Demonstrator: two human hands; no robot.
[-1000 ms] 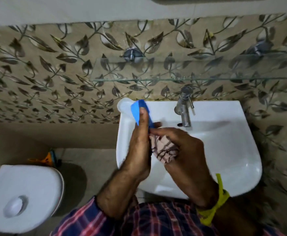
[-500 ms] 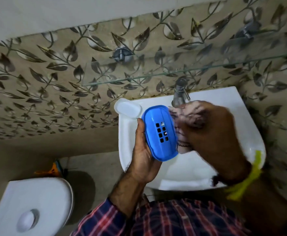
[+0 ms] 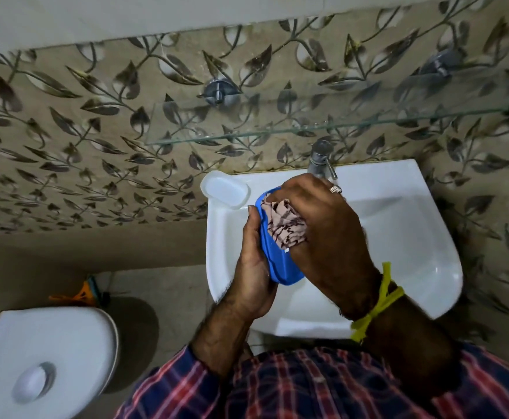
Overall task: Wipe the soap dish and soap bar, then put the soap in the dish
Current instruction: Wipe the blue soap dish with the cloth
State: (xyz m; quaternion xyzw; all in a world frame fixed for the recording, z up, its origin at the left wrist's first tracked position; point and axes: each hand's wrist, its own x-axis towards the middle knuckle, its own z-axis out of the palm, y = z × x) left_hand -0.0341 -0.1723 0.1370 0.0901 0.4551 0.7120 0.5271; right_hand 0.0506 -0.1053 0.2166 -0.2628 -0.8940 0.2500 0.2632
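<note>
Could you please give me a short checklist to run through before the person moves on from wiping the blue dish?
1. Left hand grips the blue soap dish firmly: ok.
2. Right hand presses the patterned cloth against the dish: ok.
3. Dish held over the white sink, so a slip lands in the basin: ok.
4. Dish wiped clean all over: cannot tell, cloth covers it.
5. Soap bar located for wiping: cannot tell, none visible.
6. White lid resting on the sink corner, overhanging the edge: not ok.
</note>
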